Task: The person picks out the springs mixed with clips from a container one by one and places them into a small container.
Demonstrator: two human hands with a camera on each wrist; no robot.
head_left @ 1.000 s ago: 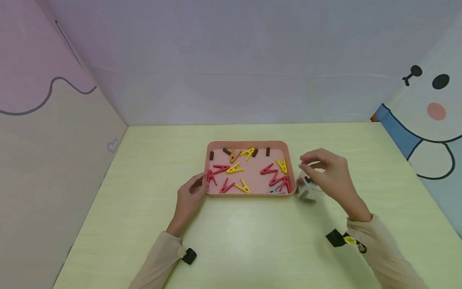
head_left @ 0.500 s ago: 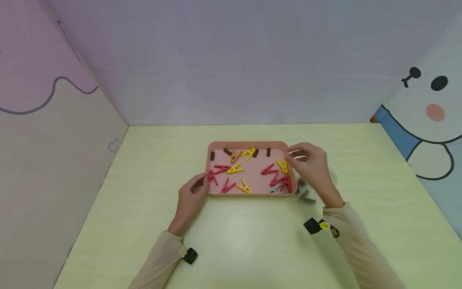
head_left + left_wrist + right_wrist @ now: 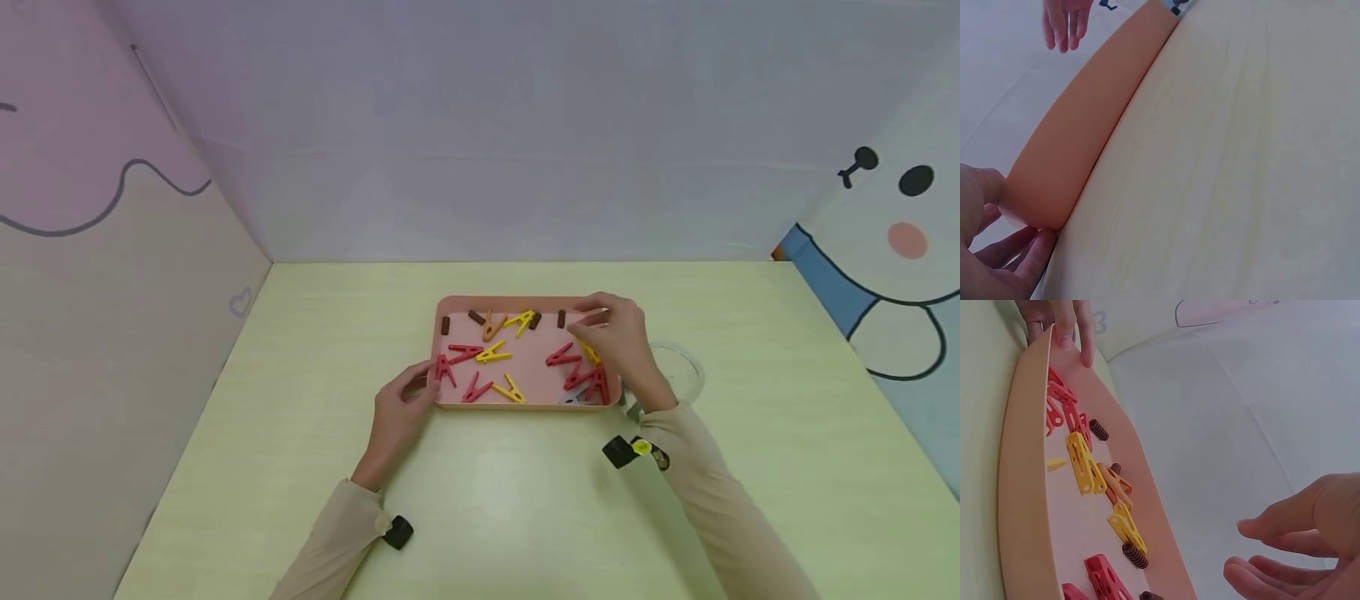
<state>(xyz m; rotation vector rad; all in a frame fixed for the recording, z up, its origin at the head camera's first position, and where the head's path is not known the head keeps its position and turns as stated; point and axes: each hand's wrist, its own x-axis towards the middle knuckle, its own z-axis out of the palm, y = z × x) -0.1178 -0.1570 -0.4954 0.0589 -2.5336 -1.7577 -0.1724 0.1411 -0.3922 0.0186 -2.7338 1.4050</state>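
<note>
A pink tray (image 3: 517, 407) sits on the table, holding several plastic clothespins: red (image 3: 562, 356), yellow (image 3: 492, 353), one orange (image 3: 492, 327) and a grey-blue one (image 3: 573, 397). Along its back lie dark brown ribbed pieces (image 3: 1135, 555) resembling small coil springs. At the tray's left side my left hand (image 3: 401, 407) grips the wall, fingers over the rim in the right wrist view. My right hand (image 3: 618, 337) hovers above the tray's right end. In the right wrist view, a gap shows between its thumb and fingers, with nothing held. It partly covers a yellow clothespin.
To the right of the tray stands a clear container (image 3: 697, 367), mostly hidden by my right wrist; some grey shapes show low at its left. The pale table (image 3: 510, 508) is enclosed by a back wall and printed side panels.
My right hand has moved left from above the clear container to over the tray's right end. My left hand has stayed on the tray's left side. The camera view has shifted slightly.
</note>
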